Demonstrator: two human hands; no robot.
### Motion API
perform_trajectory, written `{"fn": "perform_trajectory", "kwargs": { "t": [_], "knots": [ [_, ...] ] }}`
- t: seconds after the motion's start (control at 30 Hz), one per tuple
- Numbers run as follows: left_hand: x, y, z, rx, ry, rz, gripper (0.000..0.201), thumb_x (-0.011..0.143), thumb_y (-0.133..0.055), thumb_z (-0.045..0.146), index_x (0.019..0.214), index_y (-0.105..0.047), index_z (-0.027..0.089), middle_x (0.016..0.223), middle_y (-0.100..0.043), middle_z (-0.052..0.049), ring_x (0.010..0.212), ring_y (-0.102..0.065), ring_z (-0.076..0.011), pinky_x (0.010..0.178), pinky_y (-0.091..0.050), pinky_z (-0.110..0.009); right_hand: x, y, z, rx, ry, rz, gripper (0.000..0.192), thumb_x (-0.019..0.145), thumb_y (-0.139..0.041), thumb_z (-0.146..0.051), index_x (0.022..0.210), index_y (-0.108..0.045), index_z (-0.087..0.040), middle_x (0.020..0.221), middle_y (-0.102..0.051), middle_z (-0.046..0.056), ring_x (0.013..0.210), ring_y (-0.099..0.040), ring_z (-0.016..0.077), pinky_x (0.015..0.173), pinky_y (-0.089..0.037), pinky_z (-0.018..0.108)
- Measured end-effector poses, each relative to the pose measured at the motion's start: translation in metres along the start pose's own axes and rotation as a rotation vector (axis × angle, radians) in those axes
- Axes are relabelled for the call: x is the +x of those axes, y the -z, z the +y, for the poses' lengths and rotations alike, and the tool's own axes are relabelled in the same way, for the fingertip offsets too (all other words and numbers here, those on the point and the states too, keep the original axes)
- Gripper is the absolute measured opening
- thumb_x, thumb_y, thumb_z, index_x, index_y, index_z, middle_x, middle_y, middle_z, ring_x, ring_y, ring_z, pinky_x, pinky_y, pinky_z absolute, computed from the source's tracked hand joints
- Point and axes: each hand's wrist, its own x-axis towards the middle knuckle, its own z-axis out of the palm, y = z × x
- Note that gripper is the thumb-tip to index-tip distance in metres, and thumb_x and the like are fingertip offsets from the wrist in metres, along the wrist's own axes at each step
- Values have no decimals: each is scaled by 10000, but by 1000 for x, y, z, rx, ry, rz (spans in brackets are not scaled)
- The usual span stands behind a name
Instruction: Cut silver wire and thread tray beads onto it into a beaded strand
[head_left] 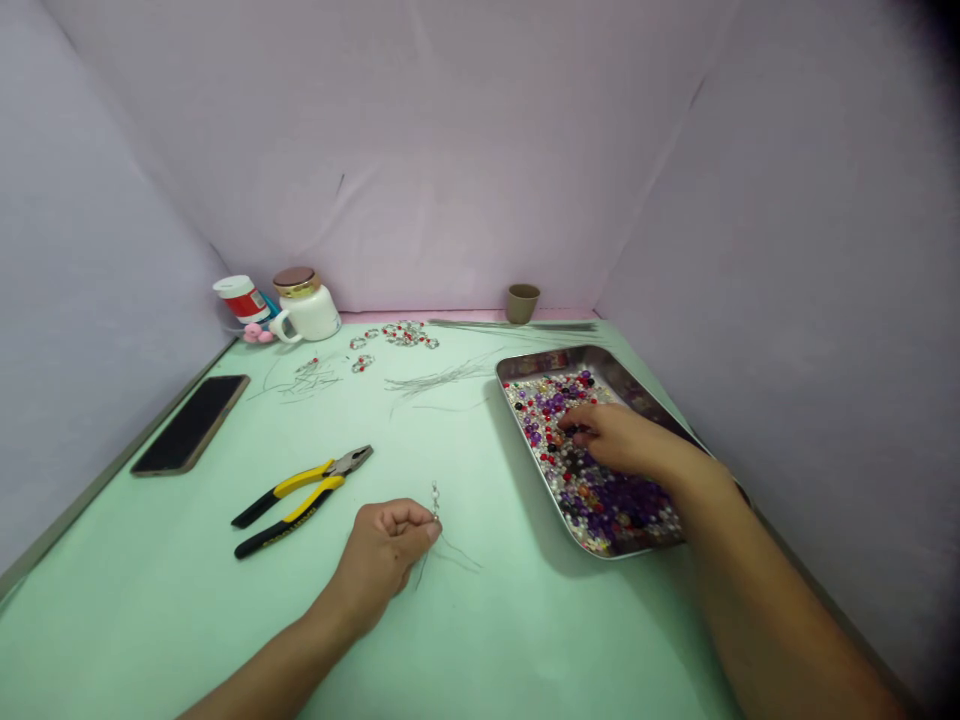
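Beads [592, 490], round and glossy, were fingered in the steel tray [525, 366] by the right hand [611, 440], its grip loose; thin wire [435, 497] was pinched in the left hand [386, 550].

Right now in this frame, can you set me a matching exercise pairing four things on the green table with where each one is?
Things:
1. black smartphone
2. yellow-and-black pliers
3. right hand
4. small brown cup

Places:
A. at the back wall
B. in the metal tray of coloured beads
C. near the table's left edge
D. just left of the left hand, which pinches a thin wire

Pairs: 1-C, 2-D, 3-B, 4-A
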Motion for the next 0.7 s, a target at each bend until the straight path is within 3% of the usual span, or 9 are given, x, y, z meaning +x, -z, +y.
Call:
{"fn": "perform_trajectory", "kwargs": {
  "t": [0.43, 0.7],
  "knots": [
    [1, 1, -2, 8, 3, -3, 192, 688, -609, 302, 598, -509, 165, 404, -238, 110, 358, -126, -29, 347, -84, -204, -2, 3, -2, 16, -5, -49, 307, 729, -505, -189, 1013, -619, -167, 1025, -636, 81, 931, -565, 217, 789, -403, 262],
    [3, 2, -3, 50, 0, 1, 207, 701, -591, 326, 600, -518, 161, 412, -233, 107, 361, -125, -26, 352, -88, -196, -12, 17, 10, 53, -129, 5, 351, 732, -462, -119, 1046, -609, -177, 1033, -638, 66, 911, -578, 199, 768, -413, 244]
  ]
}}
